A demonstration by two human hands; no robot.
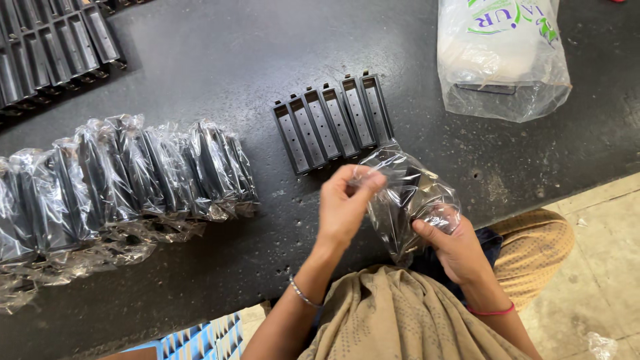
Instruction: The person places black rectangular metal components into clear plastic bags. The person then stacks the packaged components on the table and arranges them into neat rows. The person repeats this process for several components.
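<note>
Two hands are up over the table edge (200, 280), working one clear bag (407, 193) between them. The left hand (343, 207) pinches the bag's upper edge, thumb and fingertips closed on the film; the right hand (453, 247) grips it lower down, fingers wrapped around the bulge where a dark part (410, 183) sits inside. The bag hangs just above the near edge of the table, right below the bare row of parts (333, 123). To do this well, I'd say keep the mouth held taut with the pinch, let the lower hand steady the piece so it slides straight, and avoid tearing the thin film on a corner. The bag looks thin, glossy and crinkled, catching the light; the part inside is black, long and narrow, only half visible through the folds. Six like it stand side by side, unwrapped, in that row. To the left lies a long line of wrapped parts (133, 180), leaning against each other. A trayful of more black pieces (53, 47) sits far left, and a larger plastic sack (503, 57) rests top right.
</note>
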